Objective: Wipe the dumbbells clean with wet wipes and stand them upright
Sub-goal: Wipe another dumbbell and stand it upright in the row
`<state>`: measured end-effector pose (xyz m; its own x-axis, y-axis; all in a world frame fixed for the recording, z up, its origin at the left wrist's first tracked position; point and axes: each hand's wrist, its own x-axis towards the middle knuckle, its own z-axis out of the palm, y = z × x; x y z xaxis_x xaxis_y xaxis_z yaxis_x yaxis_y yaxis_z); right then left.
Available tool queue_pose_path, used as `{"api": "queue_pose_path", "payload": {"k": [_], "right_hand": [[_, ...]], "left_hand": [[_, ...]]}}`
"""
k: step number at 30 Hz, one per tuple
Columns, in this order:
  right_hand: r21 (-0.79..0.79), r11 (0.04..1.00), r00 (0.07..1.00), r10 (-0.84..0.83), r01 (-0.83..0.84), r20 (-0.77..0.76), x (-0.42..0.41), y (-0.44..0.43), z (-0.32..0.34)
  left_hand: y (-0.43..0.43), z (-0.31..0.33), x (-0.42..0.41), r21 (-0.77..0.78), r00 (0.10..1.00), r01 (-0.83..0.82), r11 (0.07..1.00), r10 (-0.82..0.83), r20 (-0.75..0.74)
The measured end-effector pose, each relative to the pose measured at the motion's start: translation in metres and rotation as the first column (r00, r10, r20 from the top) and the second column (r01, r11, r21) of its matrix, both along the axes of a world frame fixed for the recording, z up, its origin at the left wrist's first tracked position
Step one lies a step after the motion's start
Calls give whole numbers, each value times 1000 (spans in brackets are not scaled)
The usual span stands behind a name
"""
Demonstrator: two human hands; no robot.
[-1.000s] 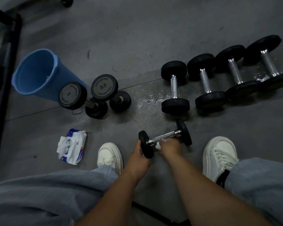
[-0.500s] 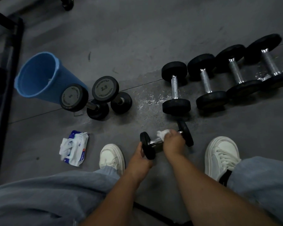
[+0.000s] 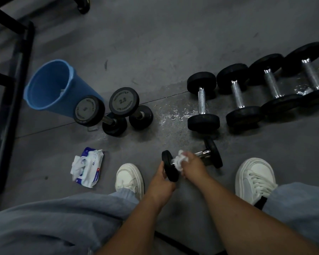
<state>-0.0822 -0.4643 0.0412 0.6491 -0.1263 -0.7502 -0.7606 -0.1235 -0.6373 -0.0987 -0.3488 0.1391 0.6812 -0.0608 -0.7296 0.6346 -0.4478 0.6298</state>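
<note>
I am in the wiping step. My left hand [image 3: 163, 178] grips the near head of the small dumbbell [image 3: 213, 153], which lies level between my hands, at the floor or just off it; I cannot tell which. My right hand [image 3: 191, 165] clamps a crumpled wet wipe [image 3: 180, 160] round the chrome handle, close to that head. Next, I judge, the wipe must cover both heads. Then I tip it onto one head beside the two upright dumbbells [image 3: 123, 102] ahead of my left hand. Four lying dumbbells [image 3: 237, 96] wait ahead of my right hand.
</note>
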Motion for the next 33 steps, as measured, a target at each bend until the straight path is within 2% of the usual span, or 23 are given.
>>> {"api": "queue_pose_path", "payload": {"k": [2,5,6,8,9,11,12,13,14,15,16,18,19,20,22,23,24,25,27,29,31,32,33], "right_hand": [[-98,995,1000,-28,28,5,4,-7,-1],[124,990,995,75,-65,-72,3,-1,9],[151,985,990,97,-81,-104,4,3,14],[164,983,974,112,-80,-199,2,9,20],[192,981,959,64,-10,-277,1,11,20],[116,993,937,38,2,-346,-4,9,9],[5,999,943,52,-54,-329,-5,6,4],[-92,995,951,6,-36,-309,-6,3,-3],[-109,993,955,-77,48,-287,-5,0,-4],[-67,984,948,-178,166,-266,-4,0,-5],[-28,982,950,-186,185,-249,-3,1,-5],[55,995,974,-65,79,-216,2,7,0],[41,998,987,-32,39,-155,5,10,2],[-34,997,995,-71,69,-68,10,11,4],[-205,944,966,-244,257,86,17,6,11],[-284,914,956,-262,289,129,20,0,11],[-323,917,970,-199,235,141,20,-2,11],[-336,938,992,-53,88,111,18,-2,12],[-246,963,989,129,-110,65,15,4,12],[-202,979,988,58,-28,146,12,5,12],[-252,946,970,-163,206,178,8,4,11],[-277,942,977,-150,188,151,7,2,11],[-255,966,994,-22,48,102,4,3,8]], "left_hand": [[0,1,0,-12,1000,11,1000,-11,0],[-1,5,-1,9,1000,13,1000,-13,7],[0,4,-1,10,1000,13,1000,-14,12],[0,2,-1,-7,1000,3,1000,-3,7],[0,2,0,-13,1000,1,1000,-1,4],[0,1,-1,-28,1000,-11,1000,11,3],[0,0,-2,-36,1000,-19,999,19,6],[0,-1,-2,-40,1000,-23,999,24,9],[0,-2,-2,-37,1000,-28,999,28,9],[0,-3,-2,-35,999,-33,999,33,10],[1,-4,-1,-31,999,-41,999,41,11],[2,-6,0,-24,999,-45,999,46,8],[2,-7,0,-24,999,-41,999,41,9],[3,-8,0,-23,999,-36,999,36,11],[3,-6,-1,-17,999,-31,999,31,14],[2,-6,-1,-18,999,-31,999,32,16],[2,-7,-2,-17,999,-32,999,33,11],[3,-8,-2,-17,999,-40,999,40,8],[4,-8,-2,-15,999,-43,999,43,15],[3,-10,-1,-12,999,-38,999,38,14],[3,-9,-2,-20,999,-33,999,33,13],[3,-10,-2,-19,999,-32,999,32,10],[4,-10,-3,-17,999,-40,999,40,1]]}}
